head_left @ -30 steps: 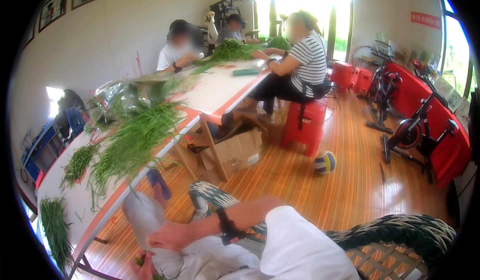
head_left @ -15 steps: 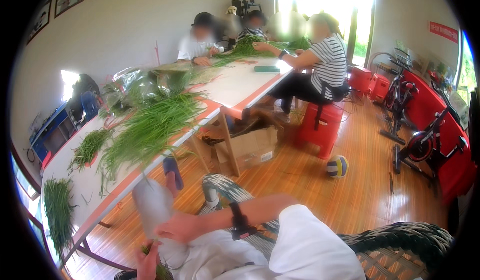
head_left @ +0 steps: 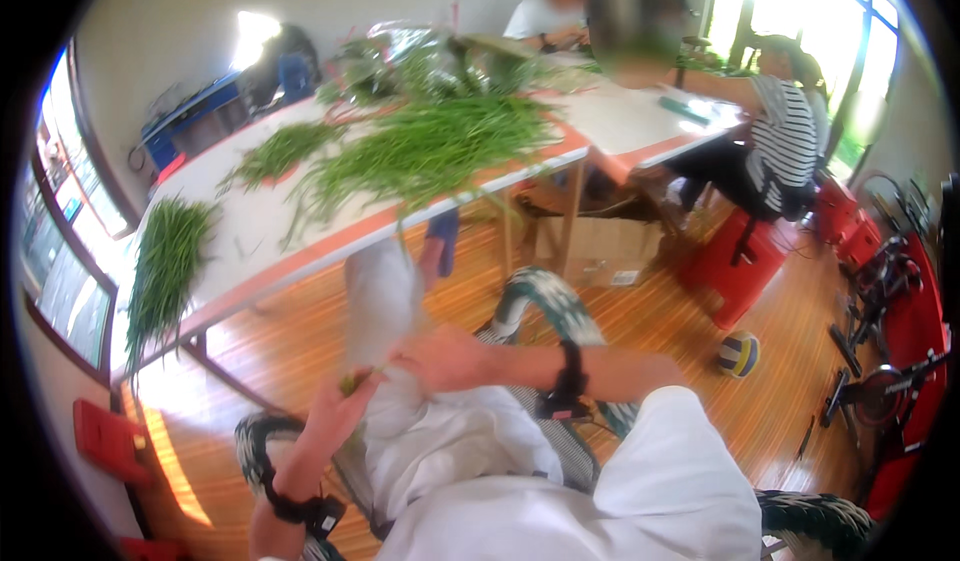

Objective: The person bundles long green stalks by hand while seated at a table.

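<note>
left hand (head_left: 338, 401) is curled around a small green bunch (head_left: 350, 384) above the white-clothed lap (head_left: 455, 436); right hand (head_left: 440, 358) is held just beside it, fingers drawn together, though whether anything is pinched there cannot be told. long green stalks (head_left: 430, 146) are spread across the white table (head_left: 222, 279).

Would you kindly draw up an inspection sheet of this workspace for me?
Surface: white table with orange edging, strewn with stray bits.
Work items: piles of long green stalks; the leftmost pile overhangs the table edge.
Clutter: clear plastic bags on the table, cardboard box below, volleyball on the floor.
Hands: left hand pinches a small green tuft; right hand is close by, grip unclear.
Cables: nothing clearly seen.
Surroundings: person in striped shirt on a red stool; exercise bike at right.
</note>
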The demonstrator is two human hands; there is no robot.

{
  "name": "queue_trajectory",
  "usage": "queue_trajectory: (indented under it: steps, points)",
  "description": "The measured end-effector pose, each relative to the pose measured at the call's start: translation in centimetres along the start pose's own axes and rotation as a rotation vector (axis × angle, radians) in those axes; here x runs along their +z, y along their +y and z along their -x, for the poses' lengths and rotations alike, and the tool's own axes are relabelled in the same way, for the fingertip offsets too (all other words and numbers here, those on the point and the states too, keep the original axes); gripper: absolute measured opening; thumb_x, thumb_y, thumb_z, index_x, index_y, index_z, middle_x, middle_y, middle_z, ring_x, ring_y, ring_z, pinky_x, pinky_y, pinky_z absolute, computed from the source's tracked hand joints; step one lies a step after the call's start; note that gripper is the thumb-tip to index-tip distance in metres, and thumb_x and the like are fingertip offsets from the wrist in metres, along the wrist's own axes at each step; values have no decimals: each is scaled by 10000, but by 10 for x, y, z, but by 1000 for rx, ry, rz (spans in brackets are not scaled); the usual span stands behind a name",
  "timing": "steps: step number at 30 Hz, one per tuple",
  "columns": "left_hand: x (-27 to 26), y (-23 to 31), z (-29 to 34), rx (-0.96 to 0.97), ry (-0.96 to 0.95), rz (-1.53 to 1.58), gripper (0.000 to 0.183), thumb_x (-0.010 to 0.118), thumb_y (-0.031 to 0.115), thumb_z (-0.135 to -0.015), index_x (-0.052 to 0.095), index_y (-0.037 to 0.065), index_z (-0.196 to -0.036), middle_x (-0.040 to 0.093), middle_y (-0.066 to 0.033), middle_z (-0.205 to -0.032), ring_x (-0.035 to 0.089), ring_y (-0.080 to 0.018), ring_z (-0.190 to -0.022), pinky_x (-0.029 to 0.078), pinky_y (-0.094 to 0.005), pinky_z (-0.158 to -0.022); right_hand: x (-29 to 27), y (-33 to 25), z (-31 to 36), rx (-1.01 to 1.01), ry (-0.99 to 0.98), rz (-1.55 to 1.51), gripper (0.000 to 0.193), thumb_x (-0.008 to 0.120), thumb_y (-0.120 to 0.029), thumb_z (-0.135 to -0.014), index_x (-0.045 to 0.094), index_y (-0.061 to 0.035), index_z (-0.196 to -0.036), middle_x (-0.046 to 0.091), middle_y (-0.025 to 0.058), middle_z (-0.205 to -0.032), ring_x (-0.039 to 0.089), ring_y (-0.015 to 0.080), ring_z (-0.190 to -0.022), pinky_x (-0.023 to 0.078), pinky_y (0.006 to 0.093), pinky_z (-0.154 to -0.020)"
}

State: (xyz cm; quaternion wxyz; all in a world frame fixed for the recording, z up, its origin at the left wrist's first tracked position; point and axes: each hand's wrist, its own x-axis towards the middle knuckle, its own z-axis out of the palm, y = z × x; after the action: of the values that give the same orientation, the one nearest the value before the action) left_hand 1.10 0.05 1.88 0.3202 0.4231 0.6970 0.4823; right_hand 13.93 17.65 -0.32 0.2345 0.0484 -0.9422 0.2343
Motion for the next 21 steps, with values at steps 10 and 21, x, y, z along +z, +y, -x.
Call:
queue_trajectory:
  steps: [10,21]
  points:
    - [-2,3,5,119,-23,-13,181,520,151,-942,646,23,-922,390,76,-568,327,-16,-488,236,-209,-447,-7,-7,-3,-79,122,-69,186,599,-170,-861,541,-100,-1023,646,82,-741,620,304,-584,485,396,-498]
    - [-5,10,6,55,-9,-36,179,576,184,-894,669,31,-899,406,24,-593,361,-68,-562,316,-250,-512,-10,-4,-4,-147,190,-90,184,642,-109,-830,567,-83,-995,650,64,-822,607,244,-543,461,336,-453]
